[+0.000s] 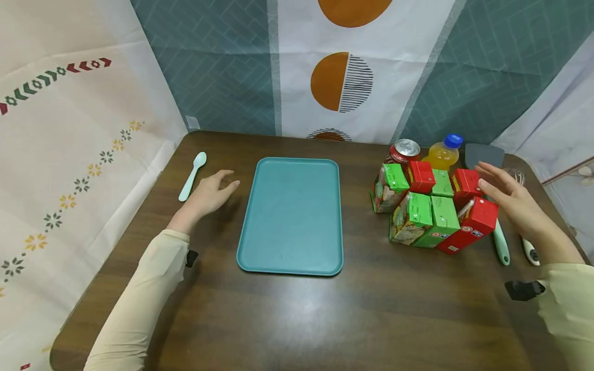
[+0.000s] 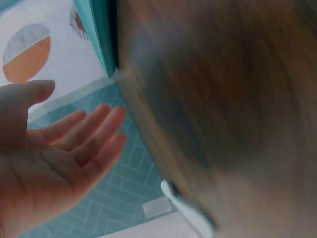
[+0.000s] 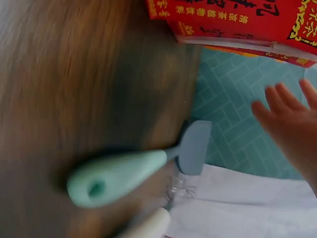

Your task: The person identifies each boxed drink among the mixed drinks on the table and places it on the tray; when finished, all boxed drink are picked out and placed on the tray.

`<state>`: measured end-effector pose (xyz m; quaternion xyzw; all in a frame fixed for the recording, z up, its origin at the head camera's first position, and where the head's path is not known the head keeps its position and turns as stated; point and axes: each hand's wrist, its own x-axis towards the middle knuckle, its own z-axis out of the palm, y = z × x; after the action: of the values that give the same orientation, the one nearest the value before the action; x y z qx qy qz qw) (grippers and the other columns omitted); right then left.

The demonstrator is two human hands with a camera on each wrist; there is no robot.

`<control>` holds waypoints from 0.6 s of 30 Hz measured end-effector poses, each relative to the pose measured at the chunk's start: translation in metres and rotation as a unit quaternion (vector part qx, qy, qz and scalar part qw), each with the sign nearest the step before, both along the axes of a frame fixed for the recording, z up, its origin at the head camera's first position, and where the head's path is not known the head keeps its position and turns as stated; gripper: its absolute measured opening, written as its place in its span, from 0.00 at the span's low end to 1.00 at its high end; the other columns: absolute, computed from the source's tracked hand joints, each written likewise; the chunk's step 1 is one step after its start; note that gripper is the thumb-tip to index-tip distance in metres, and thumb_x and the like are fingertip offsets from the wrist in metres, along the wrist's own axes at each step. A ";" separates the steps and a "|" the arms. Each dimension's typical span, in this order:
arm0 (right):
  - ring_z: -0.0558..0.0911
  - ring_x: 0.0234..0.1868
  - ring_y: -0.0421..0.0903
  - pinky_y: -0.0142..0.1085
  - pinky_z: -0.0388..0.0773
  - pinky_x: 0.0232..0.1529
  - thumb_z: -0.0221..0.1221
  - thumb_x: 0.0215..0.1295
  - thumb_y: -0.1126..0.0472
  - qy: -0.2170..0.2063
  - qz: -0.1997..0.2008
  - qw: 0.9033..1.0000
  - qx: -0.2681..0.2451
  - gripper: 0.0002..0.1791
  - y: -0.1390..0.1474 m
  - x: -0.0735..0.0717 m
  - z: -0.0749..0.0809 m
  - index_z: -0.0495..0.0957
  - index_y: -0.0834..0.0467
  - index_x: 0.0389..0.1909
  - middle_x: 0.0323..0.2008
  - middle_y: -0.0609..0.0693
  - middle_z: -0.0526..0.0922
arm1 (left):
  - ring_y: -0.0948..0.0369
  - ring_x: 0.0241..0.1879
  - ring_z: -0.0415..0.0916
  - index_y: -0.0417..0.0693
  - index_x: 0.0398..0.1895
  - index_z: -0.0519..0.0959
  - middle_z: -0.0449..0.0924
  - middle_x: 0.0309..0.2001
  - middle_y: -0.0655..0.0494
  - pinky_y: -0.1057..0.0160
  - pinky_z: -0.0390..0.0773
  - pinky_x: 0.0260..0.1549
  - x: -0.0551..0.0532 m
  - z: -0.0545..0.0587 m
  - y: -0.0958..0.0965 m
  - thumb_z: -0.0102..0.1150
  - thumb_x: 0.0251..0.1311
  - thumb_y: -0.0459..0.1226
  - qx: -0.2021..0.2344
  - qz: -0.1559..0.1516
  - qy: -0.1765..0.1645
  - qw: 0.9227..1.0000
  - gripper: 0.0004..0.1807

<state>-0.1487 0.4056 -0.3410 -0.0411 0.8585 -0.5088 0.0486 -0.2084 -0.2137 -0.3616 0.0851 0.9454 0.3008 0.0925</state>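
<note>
In the head view my left hand (image 1: 209,193) hovers over the table between a pale mint spoon (image 1: 192,178) and a teal tray (image 1: 291,216), its fingers relaxed and holding nothing. The left wrist view shows that palm (image 2: 54,163) with fingers spread. My right hand (image 1: 515,203) is beside the drink cartons at the right, its fingers loosely extended by a red carton (image 1: 480,216) and holding nothing. Below that hand lies a spatula (image 1: 501,245) with a grey head and mint handle, partly hidden by it. In the right wrist view the spatula handle (image 3: 119,176) is close to the camera.
Several red and green cartons (image 1: 419,208) stand in a cluster. Behind them are a red can (image 1: 405,150) and an orange drink bottle (image 1: 443,154) with a blue cap. A whisk (image 1: 530,252) lies at the right edge. Fabric walls (image 1: 223,77) border the table.
</note>
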 end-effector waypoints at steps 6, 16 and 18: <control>0.77 0.48 0.33 0.27 0.77 0.40 0.40 0.71 0.69 -0.025 0.068 0.971 -0.228 0.27 0.005 -0.003 -0.012 0.59 0.47 0.68 0.55 0.37 0.72 | 0.45 0.50 0.74 0.35 0.67 0.55 0.71 0.55 0.35 0.45 0.69 0.51 -0.004 -0.010 0.011 0.40 0.68 0.52 0.002 0.004 -0.058 0.998 0.35; 0.79 0.44 0.32 0.27 0.78 0.36 0.45 0.66 0.75 -0.011 0.088 0.979 -0.184 0.27 0.020 -0.018 -0.019 0.72 0.43 0.56 0.48 0.35 0.79 | 0.51 0.41 0.75 0.30 0.64 0.51 0.78 0.37 0.41 0.49 0.69 0.49 -0.016 -0.003 0.013 0.41 0.68 0.53 -0.003 -0.058 -0.146 0.988 0.37; 0.78 0.44 0.31 0.26 0.78 0.36 0.46 0.66 0.75 -0.003 0.090 0.984 -0.154 0.27 0.022 -0.019 -0.019 0.72 0.43 0.56 0.48 0.34 0.78 | 0.51 0.39 0.75 0.29 0.64 0.51 0.78 0.37 0.41 0.51 0.71 0.48 -0.018 -0.005 0.016 0.41 0.68 0.50 -0.004 -0.069 -0.152 0.986 0.36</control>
<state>-0.1678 0.4274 -0.3599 -0.1233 0.7628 -0.6284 0.0896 -0.2260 -0.1973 -0.3661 0.1029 0.9136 0.2989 0.2557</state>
